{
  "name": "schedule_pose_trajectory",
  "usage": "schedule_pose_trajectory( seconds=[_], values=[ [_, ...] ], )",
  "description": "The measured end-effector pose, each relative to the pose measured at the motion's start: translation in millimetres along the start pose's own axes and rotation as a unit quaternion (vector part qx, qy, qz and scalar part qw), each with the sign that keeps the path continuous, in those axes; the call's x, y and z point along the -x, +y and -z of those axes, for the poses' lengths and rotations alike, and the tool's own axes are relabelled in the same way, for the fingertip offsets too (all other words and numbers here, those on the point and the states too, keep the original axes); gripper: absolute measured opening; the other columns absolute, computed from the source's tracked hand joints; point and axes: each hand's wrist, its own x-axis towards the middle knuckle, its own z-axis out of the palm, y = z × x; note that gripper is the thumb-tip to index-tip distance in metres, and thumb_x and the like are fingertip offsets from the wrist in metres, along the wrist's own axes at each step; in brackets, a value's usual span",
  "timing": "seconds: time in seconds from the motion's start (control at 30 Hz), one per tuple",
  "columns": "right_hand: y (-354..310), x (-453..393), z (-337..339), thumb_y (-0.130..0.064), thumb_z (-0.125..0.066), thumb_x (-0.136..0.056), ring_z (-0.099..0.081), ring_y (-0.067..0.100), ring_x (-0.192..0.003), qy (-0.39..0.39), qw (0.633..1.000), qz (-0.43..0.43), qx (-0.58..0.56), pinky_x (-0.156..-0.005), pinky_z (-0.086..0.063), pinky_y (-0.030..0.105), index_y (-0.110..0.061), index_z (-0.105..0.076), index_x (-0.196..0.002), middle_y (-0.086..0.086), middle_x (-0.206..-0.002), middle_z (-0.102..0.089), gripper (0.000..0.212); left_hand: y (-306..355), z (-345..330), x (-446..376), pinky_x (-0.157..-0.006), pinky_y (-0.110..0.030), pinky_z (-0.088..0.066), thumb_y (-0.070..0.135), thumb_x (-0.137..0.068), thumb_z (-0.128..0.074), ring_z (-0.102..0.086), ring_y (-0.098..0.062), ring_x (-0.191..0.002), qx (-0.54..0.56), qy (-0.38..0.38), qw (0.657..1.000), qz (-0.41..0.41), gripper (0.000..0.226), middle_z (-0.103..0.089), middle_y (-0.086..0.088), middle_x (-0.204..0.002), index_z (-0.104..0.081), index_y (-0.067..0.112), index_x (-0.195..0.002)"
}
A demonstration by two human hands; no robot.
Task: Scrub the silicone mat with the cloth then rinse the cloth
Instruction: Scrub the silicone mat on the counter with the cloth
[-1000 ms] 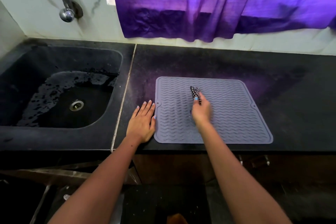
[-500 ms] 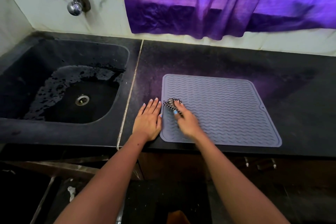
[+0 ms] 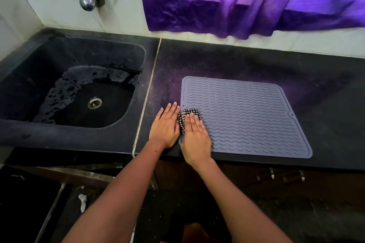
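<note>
A: What lies on the black counter (image 3: 246,61)?
B: A grey silicone mat (image 3: 246,116), right of the wet sink (image 3: 59,124).
A: And the hands?
B: The left hand (image 3: 165,126) rests flat beside the mat's left edge, fingers straight. The right hand (image 3: 195,138) presses the checked cloth (image 3: 187,113) onto the mat's left edge with straight fingers.
</note>
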Motion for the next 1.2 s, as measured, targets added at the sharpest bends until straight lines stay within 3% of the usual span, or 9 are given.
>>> schedule_pose_trajectory(
  seconds=[0.2, 0.37, 0.57, 0.67, 0.83, 0.9, 1.03, 1.07, 1.2],
  values=[
    [13, -10, 32, -0.013, -0.042, -0.095, -0.027, 0.015, -0.141, -0.068, 0.983, -0.012, -0.171, -0.115, -0.015, 0.025, -0.017, -0.031, -0.145, 0.000, -0.153, -0.030, 0.051, 0, 0, 0, -0.118, -0.031, 0.003, 0.042, -0.075, 0.013, -0.002, -0.011, -0.146, 0.007, 0.005, 1.000, 0.004, 0.083, -0.007, 0.002, -0.158, -0.012, 0.015, -0.150],
    [23, -51, 61, -0.010, -0.042, -0.096, -0.055, 0.023, -0.114, 0.010, 0.737, -0.301, -0.605, -0.099, -0.042, 0.034, -0.008, -0.053, -0.130, 0.012, -0.130, -0.058, 0.035, 1, 3, 2, -0.119, -0.031, 0.002, 0.039, -0.089, -0.001, -0.004, -0.011, -0.146, 0.025, 0.001, 1.000, 0.004, 0.066, -0.009, 0.001, -0.158, -0.014, 0.016, -0.149],
    [20, -35, 31, -0.012, -0.040, -0.095, -0.019, 0.024, -0.144, -0.006, 0.984, -0.121, -0.131, -0.119, -0.016, 0.040, -0.013, -0.019, -0.149, 0.006, -0.156, -0.021, 0.058, 2, 3, 3, -0.119, -0.031, 0.003, 0.045, -0.087, 0.005, -0.003, -0.011, -0.146, 0.026, 0.002, 1.000, 0.005, 0.071, -0.009, 0.001, -0.158, -0.015, 0.016, -0.149],
    [27, -30, 14, -0.017, -0.037, -0.095, -0.001, 0.017, -0.147, -0.056, 0.997, -0.042, -0.007, -0.119, 0.003, 0.029, -0.009, -0.004, -0.150, 0.007, -0.159, -0.003, 0.065, 2, 2, 0, -0.118, -0.032, 0.004, 0.055, -0.079, 0.010, 0.000, -0.011, -0.146, 0.012, -0.006, 1.000, 0.004, 0.083, -0.004, 0.002, -0.158, -0.010, 0.016, -0.150],
    [38, -40, 31, -0.010, -0.040, -0.096, -0.013, 0.012, -0.145, -0.087, 0.981, -0.062, -0.161, -0.117, -0.010, 0.027, -0.018, -0.020, -0.148, -0.003, -0.157, -0.016, 0.057, 4, 2, 1, -0.118, -0.036, 0.001, 0.056, -0.078, 0.009, 0.000, -0.016, -0.146, -0.038, -0.014, 0.999, -0.001, 0.084, -0.003, -0.002, -0.159, -0.006, 0.014, -0.150],
    [41, -48, 40, -0.007, -0.041, -0.097, -0.031, 0.015, -0.138, -0.069, 0.919, -0.159, -0.355, -0.108, -0.026, 0.024, -0.020, -0.036, -0.143, -0.003, -0.152, -0.032, 0.048, 6, 6, 0, -0.118, -0.037, -0.002, 0.053, -0.078, 0.009, -0.004, -0.019, -0.146, -0.052, -0.012, 0.999, -0.008, 0.084, -0.007, -0.005, -0.158, -0.007, 0.012, -0.150],
    [47, -67, 65, -0.006, -0.038, -0.098, -0.059, 0.019, -0.093, 0.029, 0.657, -0.324, -0.680, -0.078, -0.051, 0.025, -0.007, -0.053, -0.128, 0.010, -0.110, -0.064, 0.033, 3, 7, -2, -0.119, -0.036, 0.005, 0.050, -0.081, 0.010, 0.004, -0.018, -0.146, -0.062, -0.007, 0.997, -0.055, 0.080, 0.000, -0.006, -0.159, 0.002, 0.010, -0.149],
    [47, -71, 70, -0.008, -0.038, -0.099, -0.058, 0.018, -0.091, 0.059, 0.668, -0.334, -0.663, -0.073, -0.050, 0.024, -0.009, -0.052, -0.128, 0.009, -0.111, -0.064, 0.032, 2, 6, -3, -0.119, -0.036, 0.007, 0.050, -0.081, 0.011, 0.007, -0.017, -0.146, -0.054, -0.009, 0.997, -0.056, 0.079, 0.005, -0.004, -0.159, 0.003, 0.011, -0.149],
    [47, -64, 65, -0.010, -0.043, -0.096, -0.039, 0.022, -0.133, 0.092, 0.920, -0.229, -0.303, -0.111, -0.031, 0.035, -0.016, -0.035, -0.143, 0.002, -0.149, -0.038, 0.048, -1, 5, -8, -0.119, -0.035, 0.006, 0.052, -0.079, 0.014, 0.007, -0.010, -0.145, -0.008, -0.030, 0.999, -0.024, 0.080, 0.003, 0.003, -0.158, 0.000, 0.019, -0.150]
  ],
)
